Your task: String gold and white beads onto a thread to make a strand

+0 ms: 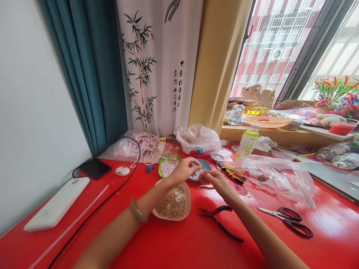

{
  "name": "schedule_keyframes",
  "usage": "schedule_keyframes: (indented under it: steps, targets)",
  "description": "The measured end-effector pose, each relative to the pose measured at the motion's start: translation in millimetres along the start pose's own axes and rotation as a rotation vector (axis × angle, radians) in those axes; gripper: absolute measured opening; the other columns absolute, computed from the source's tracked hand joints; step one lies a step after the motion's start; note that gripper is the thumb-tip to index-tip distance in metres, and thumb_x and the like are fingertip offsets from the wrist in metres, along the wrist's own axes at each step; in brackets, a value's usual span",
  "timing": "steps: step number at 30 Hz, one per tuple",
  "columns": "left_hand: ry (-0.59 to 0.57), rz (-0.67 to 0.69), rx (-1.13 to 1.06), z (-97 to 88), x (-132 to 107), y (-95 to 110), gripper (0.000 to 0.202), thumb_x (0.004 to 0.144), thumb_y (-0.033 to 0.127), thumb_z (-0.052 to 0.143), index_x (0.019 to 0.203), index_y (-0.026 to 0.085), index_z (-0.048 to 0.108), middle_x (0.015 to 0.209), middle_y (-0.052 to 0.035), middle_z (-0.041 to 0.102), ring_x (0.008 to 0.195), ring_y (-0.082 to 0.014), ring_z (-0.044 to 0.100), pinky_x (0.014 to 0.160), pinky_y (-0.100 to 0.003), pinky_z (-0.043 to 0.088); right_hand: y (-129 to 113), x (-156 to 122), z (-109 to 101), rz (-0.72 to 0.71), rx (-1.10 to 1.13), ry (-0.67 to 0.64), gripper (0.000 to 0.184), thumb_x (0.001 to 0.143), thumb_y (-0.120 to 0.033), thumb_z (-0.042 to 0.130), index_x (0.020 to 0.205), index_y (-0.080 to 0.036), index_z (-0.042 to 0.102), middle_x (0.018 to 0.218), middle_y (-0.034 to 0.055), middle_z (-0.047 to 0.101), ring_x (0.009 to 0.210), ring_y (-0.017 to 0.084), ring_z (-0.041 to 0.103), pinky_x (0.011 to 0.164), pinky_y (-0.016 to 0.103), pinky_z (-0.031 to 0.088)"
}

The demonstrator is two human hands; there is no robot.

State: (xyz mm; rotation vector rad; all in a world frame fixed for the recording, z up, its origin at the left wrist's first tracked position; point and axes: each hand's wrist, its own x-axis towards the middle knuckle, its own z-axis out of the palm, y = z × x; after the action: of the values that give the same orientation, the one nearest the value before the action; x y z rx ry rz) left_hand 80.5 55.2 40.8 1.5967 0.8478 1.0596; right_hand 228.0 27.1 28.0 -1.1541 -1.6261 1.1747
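Note:
My left hand (183, 170), with a bangle (138, 211) on its wrist, hovers over a blue dish (206, 164) that holds small pale pieces. Its thumb and fingers are pinched together. Close beside it, my right hand (215, 180) also pinches at the dish's near right side. Whatever lies between the fingertips is too small to make out. Below my left wrist sits a cream bowl (187, 207) of gold beads (171, 209). Behind that hand, a green dish (160, 170) carries white and gold beads. Black-handled pliers (221, 222) lie under my right forearm.
Scissors (288, 220) lie at the right, near a clear plastic bag (280, 179) and a bottle (248, 142). Yellow-and-black pliers (231, 173) rest behind my right hand. A black cable (112, 195), phone (95, 169) and white power bank (57, 203) occupy the left. A white bag (199, 140) stands behind.

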Motion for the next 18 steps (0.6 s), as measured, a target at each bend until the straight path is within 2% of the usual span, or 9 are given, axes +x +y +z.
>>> schedule_keyframes:
  steps: [4,9,14,18]
  targets:
    - [0.066,0.008,-0.321,-12.3,3,4,0.017,0.068,0.028,0.057,0.072,0.013,0.05,0.063,0.0005,0.055,0.047,-0.0044,0.044,0.046,-0.017,0.035,-5,-4,1,-0.067,-0.036,-0.005,0.02,0.069,-0.022,0.032,0.054,-0.018,0.044,0.046,-0.0016,0.045,0.049,0.011,0.04,0.053,0.024,0.034]
    - [0.205,0.014,-0.573,-30.6,10,0,0.015,0.066,0.021,0.06,0.072,0.014,0.049,0.066,0.0003,0.056,0.048,-0.0036,0.046,0.046,-0.015,0.036,-8,-7,4,-0.102,-0.073,-0.035,0.022,0.072,-0.023,0.03,0.055,-0.018,0.043,0.044,-0.0043,0.032,0.047,0.011,0.033,0.052,0.025,0.029]
    - [0.283,-0.024,-0.7,-37.0,13,-3,0.011,0.067,0.015,0.058,0.073,0.013,0.049,0.064,0.0008,0.055,0.046,-0.0038,0.047,0.042,-0.014,0.037,-10,-9,6,-0.06,0.002,-0.058,0.02,0.068,-0.022,0.032,0.05,-0.018,0.04,0.046,-0.0056,0.022,0.044,0.009,0.021,0.045,0.023,0.02]
    - [0.301,-0.042,-0.731,-38.9,14,-5,0.009,0.068,0.013,0.057,0.073,0.013,0.049,0.064,0.0003,0.056,0.046,-0.004,0.049,0.044,-0.015,0.039,-7,-8,7,-0.088,0.0,-0.052,0.022,0.069,-0.024,0.034,0.048,-0.018,0.04,0.045,-0.0058,0.023,0.043,0.009,0.021,0.045,0.023,0.02]
